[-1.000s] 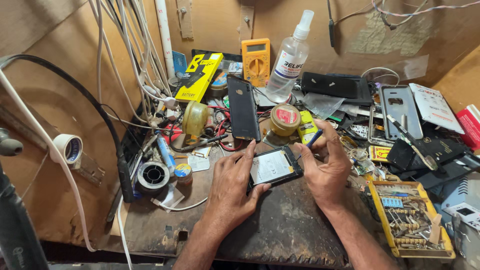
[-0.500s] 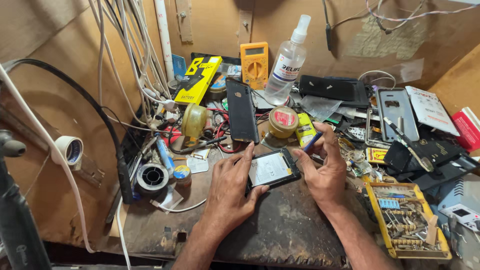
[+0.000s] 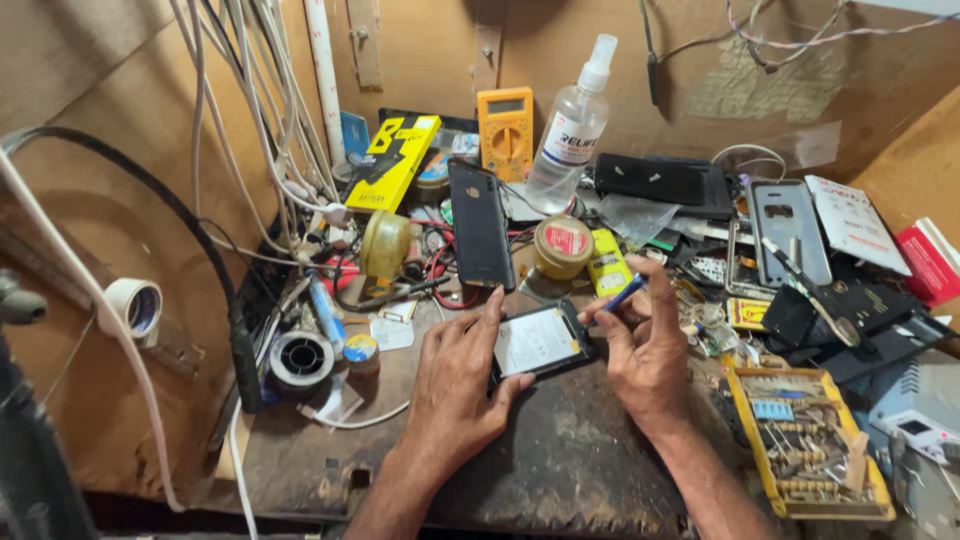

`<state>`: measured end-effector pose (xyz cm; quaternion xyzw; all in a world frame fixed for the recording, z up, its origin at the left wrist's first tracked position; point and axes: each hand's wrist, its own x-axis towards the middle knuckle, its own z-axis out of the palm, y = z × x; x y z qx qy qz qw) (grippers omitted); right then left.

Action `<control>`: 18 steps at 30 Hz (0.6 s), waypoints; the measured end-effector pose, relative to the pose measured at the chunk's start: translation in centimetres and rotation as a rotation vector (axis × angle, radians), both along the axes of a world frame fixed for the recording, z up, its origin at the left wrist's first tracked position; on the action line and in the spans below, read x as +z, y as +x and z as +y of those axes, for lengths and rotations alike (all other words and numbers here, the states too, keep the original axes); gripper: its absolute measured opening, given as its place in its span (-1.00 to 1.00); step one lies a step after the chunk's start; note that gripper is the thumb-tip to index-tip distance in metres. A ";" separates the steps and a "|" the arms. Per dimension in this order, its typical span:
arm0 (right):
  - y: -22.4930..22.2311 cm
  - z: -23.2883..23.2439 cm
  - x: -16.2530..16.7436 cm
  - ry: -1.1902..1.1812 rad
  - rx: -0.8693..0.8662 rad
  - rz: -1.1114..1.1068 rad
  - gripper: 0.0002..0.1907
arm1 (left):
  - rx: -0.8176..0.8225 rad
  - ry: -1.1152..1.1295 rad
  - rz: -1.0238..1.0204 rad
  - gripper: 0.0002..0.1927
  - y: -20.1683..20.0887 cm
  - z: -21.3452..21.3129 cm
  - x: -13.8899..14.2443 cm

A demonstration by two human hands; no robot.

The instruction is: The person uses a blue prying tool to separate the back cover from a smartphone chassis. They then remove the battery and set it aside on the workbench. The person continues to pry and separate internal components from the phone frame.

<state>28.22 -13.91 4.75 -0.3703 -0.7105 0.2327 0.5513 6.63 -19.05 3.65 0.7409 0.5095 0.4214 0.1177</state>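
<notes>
Lifted since half a second ago, the blue-tipped tool now angles higher over the opened phone, which has scarcely shifted near the middle of the worktop. The right hand pinches the tool in a narrow grip; the left hand steadies the phone's near-left edge, fingers spread. The work appears to be at the probing or prying stage, and the next move seems to call for a fine, steady placing of the tip. The tool's lower end is hidden behind the fingers, and the phone's inner parts are too small to make out.
</notes>
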 end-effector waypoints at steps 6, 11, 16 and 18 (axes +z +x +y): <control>-0.2 0.2 0.5 0.127 -0.162 -0.102 -0.44 | -0.004 0.039 -0.010 -0.01 -0.5 -0.4 0.2; -0.3 0.3 0.9 0.074 -0.163 0.072 -0.51 | -0.011 0.009 0.023 0.00 -0.3 -0.4 0.2; -0.2 0.1 1.8 0.060 -0.112 -0.009 -0.47 | -0.019 0.020 -0.002 -0.02 -0.5 -0.2 0.1; -0.1 0.0 2.3 0.078 -0.191 -0.044 -0.51 | -0.023 0.006 -0.002 -0.01 -0.3 -0.1 0.1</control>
